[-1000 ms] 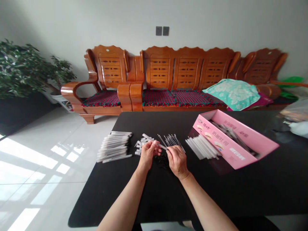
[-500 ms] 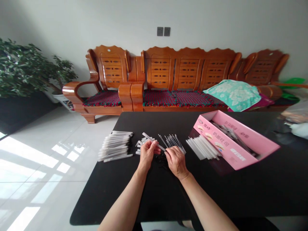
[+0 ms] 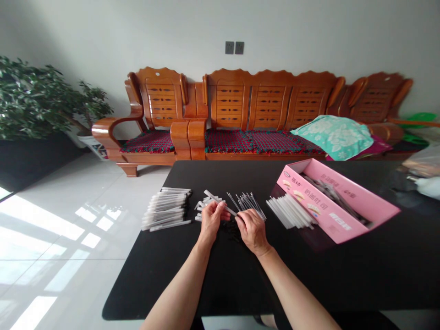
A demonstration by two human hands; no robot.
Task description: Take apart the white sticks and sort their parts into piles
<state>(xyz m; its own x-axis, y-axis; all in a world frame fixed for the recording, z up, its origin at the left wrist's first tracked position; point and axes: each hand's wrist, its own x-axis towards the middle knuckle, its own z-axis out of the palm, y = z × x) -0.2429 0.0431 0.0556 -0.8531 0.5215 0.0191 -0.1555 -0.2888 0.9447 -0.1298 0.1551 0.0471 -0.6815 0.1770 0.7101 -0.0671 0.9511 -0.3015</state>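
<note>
My left hand (image 3: 213,220) is closed around a white translucent pen (image 3: 212,196), which slants down to the right. At the pen's lower end, the fingers of my right hand (image 3: 253,229) pinch it; whatever small part sits between those fingertips is hidden. Just behind my left hand lies a small heap of white pen caps (image 3: 200,204). Thin dark pen refills (image 3: 252,204) are fanned out behind my right hand. Small black pieces (image 3: 234,231) lie on the table between my wrists.
On the black table (image 3: 165,275), a stack of white pens with dark ends (image 3: 167,210) lies left. White tubes (image 3: 290,211) rest at right, against a pink box (image 3: 338,201) holding dark and grey items. Behind stands a wooden sofa (image 3: 228,101).
The view has shifted very slightly. Both hands keep the same hold on the pen, with no clear movement of the things on the table.
</note>
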